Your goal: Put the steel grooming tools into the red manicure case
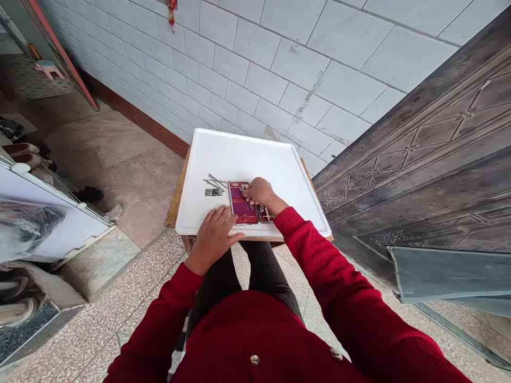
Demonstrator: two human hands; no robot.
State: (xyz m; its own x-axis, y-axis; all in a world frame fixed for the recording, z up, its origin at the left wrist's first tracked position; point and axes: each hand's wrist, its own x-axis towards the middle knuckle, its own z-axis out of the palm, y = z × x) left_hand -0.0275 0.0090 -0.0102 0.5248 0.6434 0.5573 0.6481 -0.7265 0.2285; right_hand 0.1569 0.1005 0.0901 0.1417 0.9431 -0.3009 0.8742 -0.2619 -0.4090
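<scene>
A manicure case point(244, 215) lies unfolded on the white tray point(239, 149), its purple-red lining facing up and a row of red loops across the left half. My right hand point(259, 192) is over the case with fingers pinched at its upper part; a small silvery bit shows at the fingertips, but its kind is hidden. Small scissors point(266, 217) sit in the right half, partly under my right wrist. My left hand point(215, 231) rests flat, fingers stretched, thumb by the case's lower left edge. Nail clippers point(214, 192) and several thin metal tools point(217, 181) lie left of the case.
Under the tray stands a wooden table point(175, 199), close to a tiled wall point(239, 64). A dark carved door point(419, 159) is at the right. Left are a white rack point(51, 213) with shoes point(24, 154) and a small stool point(50, 69) farther back.
</scene>
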